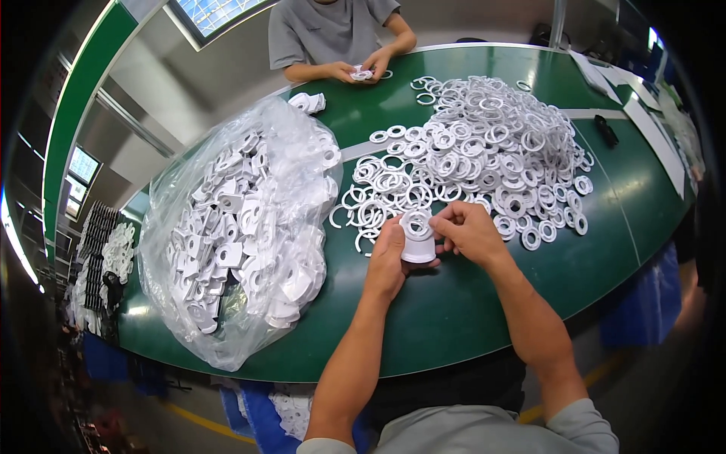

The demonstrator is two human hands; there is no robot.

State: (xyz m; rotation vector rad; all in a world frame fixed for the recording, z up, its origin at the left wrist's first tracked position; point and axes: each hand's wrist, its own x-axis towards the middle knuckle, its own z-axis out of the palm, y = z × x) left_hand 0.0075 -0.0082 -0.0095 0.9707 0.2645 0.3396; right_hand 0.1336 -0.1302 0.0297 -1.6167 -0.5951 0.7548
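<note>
Head view, left to right. Far left: white pieces (119, 253) heaped past the table end, too small to make out. Then a big clear plastic bag (227, 352) on the green table (469, 325), loaded with white moulded parts (231, 253), many with a round hole.

Across the table, a co-worker's hands (363, 73) hold a small white piece.

Left hand (385, 263): holding one white part (418, 250) over the near side of the table, thumb along its left edge, fingers wrapped underneath. Round end points away from the body, with a ring (407, 224) lying over it. Can't tell if it's seated flush.

Right hand (472, 233): thumb and index close together at the ring's right edge, other fingers curled near the part's side. Pinch or just a push, can't tell.

Step looks like fitting ring to part. Suggest: firm left support right under the round end, so pressing doesn't tip it. Centre ring on hole first, then even pressure around the rim; one-sided force would likely cock it. Check the gap all round before letting go.

Right of that: big loose ring pile (484, 144), some open C-shapes at its left edge. Watch for tangled doubles. Far right: small black object (606, 132), clear of the pile.
</note>
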